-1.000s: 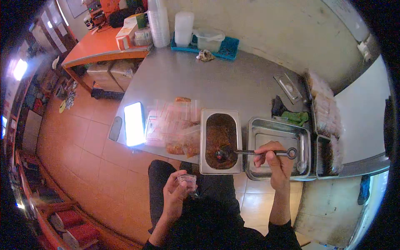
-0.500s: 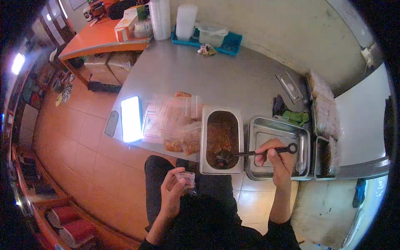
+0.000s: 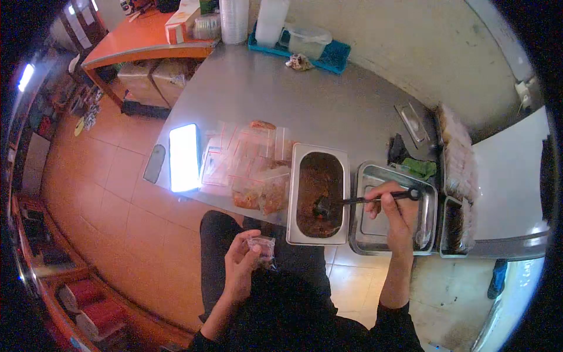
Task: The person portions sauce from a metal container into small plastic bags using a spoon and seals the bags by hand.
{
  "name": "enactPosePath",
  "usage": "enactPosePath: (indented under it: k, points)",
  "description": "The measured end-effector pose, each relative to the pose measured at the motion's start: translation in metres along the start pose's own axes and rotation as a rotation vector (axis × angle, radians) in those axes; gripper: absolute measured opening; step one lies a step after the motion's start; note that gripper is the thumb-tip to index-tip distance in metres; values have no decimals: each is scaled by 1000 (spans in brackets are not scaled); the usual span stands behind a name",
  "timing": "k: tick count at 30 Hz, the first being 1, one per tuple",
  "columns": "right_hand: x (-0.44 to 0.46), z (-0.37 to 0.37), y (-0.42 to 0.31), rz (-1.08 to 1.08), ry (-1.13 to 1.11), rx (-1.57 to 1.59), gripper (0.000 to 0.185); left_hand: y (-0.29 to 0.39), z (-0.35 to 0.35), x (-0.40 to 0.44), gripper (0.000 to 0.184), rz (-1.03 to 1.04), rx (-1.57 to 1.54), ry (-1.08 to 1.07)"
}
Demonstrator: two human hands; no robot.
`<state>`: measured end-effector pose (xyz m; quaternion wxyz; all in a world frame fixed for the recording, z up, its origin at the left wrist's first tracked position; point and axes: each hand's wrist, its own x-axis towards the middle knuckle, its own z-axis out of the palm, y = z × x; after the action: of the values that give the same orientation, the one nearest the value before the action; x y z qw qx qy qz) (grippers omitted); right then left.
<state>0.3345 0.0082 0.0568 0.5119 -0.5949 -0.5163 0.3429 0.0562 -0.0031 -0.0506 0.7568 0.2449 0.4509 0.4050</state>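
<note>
My right hand (image 3: 392, 208) grips the black handle of a ladle (image 3: 375, 199), over an empty steel tray (image 3: 365, 226). The ladle's head dips into dark reddish-brown food in a rectangular steel container (image 3: 294, 202). Pinched in my left hand (image 3: 245, 256) is a small clear plastic bag (image 3: 263, 249), held above my lap, left of and below the container. Several clear bags with red lines (image 3: 221, 161), some filled with orange-brown food (image 3: 272, 195), lie left of the container.
A lit phone (image 3: 184, 157) lies at the table's left edge. Behind are stacked clear cups (image 3: 234, 20) and a blue tray (image 3: 336, 57). On the right are a green cloth (image 3: 420, 169), a steel lid (image 3: 412, 123) and packed plastic bags (image 3: 457, 154).
The ladle's head has moved slightly up and right inside the container, and its handle tilts up more. The camera view has shifted a little. Both hands keep their holds.
</note>
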Motion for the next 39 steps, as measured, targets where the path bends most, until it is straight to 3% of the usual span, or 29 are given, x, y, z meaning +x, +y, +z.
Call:
enactPosePath:
  k: [6,8,11,19,25,28,30,34,39]
  points:
    - [30,-16,-13,52,-347,41,37,2,-3,0,36,7,-22,-31]
    - [51,-16,-8,58,-525,-104,37,0,-5,1,36,54,19,-49]
    - [69,-11,-3,39,-547,-180,36,7,-5,-2,35,74,57,-36]
    - [74,-28,-27,26,-598,-27,38,1,-16,3,35,51,36,11]
    - [89,-14,-8,93,-631,-209,38,-1,-10,4,35,43,48,-3]
    - [88,-8,-10,-30,-562,-115,36,0,-10,3,36,38,41,-2]
    - [83,-14,-16,106,-704,-28,42,0,-12,3,36,37,34,-1]
    - [84,-17,-6,168,-665,-97,42,-2,-13,6,37,28,61,31]
    - [82,-13,0,6,-560,57,36,-3,-9,6,37,47,53,29]
